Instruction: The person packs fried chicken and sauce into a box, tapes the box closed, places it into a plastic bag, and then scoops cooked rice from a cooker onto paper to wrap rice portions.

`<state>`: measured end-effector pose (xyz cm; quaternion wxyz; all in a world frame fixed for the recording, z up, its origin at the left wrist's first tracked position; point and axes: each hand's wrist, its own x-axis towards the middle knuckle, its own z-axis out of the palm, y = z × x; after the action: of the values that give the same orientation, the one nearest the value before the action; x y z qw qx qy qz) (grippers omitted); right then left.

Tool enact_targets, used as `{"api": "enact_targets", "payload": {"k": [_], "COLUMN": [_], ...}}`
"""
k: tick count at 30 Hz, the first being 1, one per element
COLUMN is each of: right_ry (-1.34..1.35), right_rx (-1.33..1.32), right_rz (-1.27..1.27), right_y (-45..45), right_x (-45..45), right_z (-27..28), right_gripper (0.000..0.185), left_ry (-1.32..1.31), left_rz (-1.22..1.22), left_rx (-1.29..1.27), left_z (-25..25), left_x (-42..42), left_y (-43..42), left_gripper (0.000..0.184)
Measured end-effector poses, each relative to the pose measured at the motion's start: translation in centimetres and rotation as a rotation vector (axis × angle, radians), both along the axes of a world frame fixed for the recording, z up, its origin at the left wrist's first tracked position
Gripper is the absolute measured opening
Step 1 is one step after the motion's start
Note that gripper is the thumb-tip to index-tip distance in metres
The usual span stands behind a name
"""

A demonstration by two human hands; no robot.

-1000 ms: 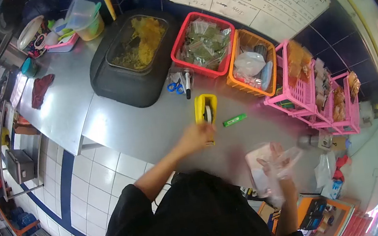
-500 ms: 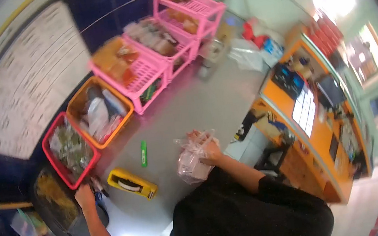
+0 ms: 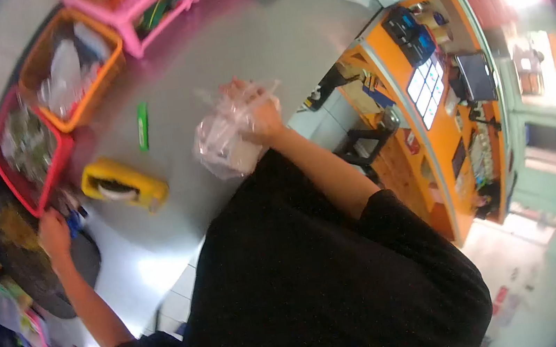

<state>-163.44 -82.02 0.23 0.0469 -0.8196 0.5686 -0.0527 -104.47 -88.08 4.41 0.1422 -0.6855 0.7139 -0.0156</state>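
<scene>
Grey metal tabletop [image 3: 171,82] with an orange basket [image 3: 100,86], a red basket [image 3: 57,169] beside it and a yellow tape dispenser [image 3: 126,171] near both. Towards the front edge, the grip of the right hand [image 3: 263,116] clasps a plastic package [image 3: 218,147]. The left hand [image 3: 55,234] is at the red basket's corner, its grip unclear. Beyond the dispenser lies a slim green item [image 3: 143,126].

L hand [image 3: 54,234] now off yellow tape disp. [image 3: 146,185], by red basket [image 3: 57,162].
</scene>
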Motion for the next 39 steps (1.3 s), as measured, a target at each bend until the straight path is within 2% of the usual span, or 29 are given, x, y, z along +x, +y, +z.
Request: {"api": "enact_targets", "payload": {"k": [2,4,6,12,14,15,16,18,19,20,21,22,23,25,27,29,30,31,32,34,36,37,39], "right_ry": [-0.053,0.013,0.082,0.07,0.044,0.036,-0.092,-0.356,-0.494,-0.545,-0.597,-0.558,-0.591,-0.55,-0.512,-0.394,-0.253,-0.255,-0.239,-0.373,-0.157,-0.158,-0.015], "right_rx": [-0.109,-0.067,-0.038,-0.098,0.094,0.079,0.042,-0.026,-0.061,-0.016,0.026,0.148,0.062,-0.036,-0.06,0.115,0.214,0.093,-0.033,-0.165,-0.342,-0.34,-0.083], "right_rz": [-0.064,-0.043,-0.029,-0.094,-0.208,-0.206,-0.181,-0.125,-0.087,-0.149,-0.212,-0.379,-0.196,-0.061,-0.096,-0.179,-0.099,-0.026,0.022,0.009,0.229,0.171,0.199], "right_y": [-0.1,-0.3,0.0,0.2,0.1,0.3,0.9,2.8,3.5,3.6,3.7,4.0,4.3,4.7,4.5,3.9,3.3,3.3,3.4,2.6,1.7,2.0,1.7], "right_x": [0.4,0.7,0.6,-0.2,0.1,-0.2,-1.2,-3.6,-4.3,-3.4,-2.5,-0.6,-1.2,-2.9,-3.4,-3.8,-2.9,-3.2,-4.2,-3.5,-4.1,-4.2,-3.6], "right_z": [-0.2,0.1,-0.3,-2.4,-1.0,-0.6,-0.6,-1.2,-1.4,-0.2,1.2,4.1,4.3,3.7,3.6,5.0,6.8,5.8,5.1,7.3,9.2,9.2,9.2], "right_gripper": [0.06,0.062,0.064,0.06,0.051,0.051,0.047,0.039,0.035,0.032,0.029,0.028,0.026,0.025,0.026,0.027,0.027,0.027,0.027,0.026,0.022,0.022,0.017], "left_ry": [0.014,0.006,-0.007,-0.009,0.022,0.17,0.316,0.522,0.655,0.823,1.03,1.31,1.332,1.469,1.413,1.402,1.361,1.333,1.204,1.098,0.946,0.938,0.844], "left_rz": [0.013,-0.061,-0.001,0.209,0.244,0.284,0.319,0.425,0.384,0.243,0.275,0.219,0.231,0.094,0.075,0.033,-0.076,-0.202,-0.328,-0.585,-0.428,-0.476,-0.416], "left_rx": [-0.049,-0.109,-0.086,-0.047,-0.093,-0.185,-0.276,-0.216,-0.225,-0.251,-0.207,-0.158,-0.022,-0.116,-0.096,-0.114,-0.185,-0.243,-0.125,-0.228,0.015,0.05,0.156], "left_z": [-1.2,-0.7,0.7,2.8,5.0,6.3,7.4,9.1,9.3,9.3,8.9,9.1,8.9,3.6,1.6,-0.2,-0.6,-1.2,-2.3,-2.0,0.3,0.5,1.3], "left_x": [1.5,1.9,0.8,1.5,-0.1,-1.8,-3.8,-8.8,-11.8,-15.0,-19.1,-22.9,-26.0,-31.9,-36.4,-38.4,-39.3,-40.8,-41.0,-41.9,-42.0,-41.8,-41.1], "left_y": [0.0,1.1,2.3,7.5,9.3,10.5,11.4,12.7,13.0,13.0,12.6,11.7,10.6,8.6,7.1,6.2,6.2,6.2,6.4,6.8,7.7,8.0,7.7], "left_gripper": [0.011,0.012,0.013,0.02,0.021,0.021,0.02,0.02,0.017,0.015,0.014,0.012,0.012,0.014,0.017,0.018,0.017,0.016,0.021,0.01,0.01,0.01,0.013]}}
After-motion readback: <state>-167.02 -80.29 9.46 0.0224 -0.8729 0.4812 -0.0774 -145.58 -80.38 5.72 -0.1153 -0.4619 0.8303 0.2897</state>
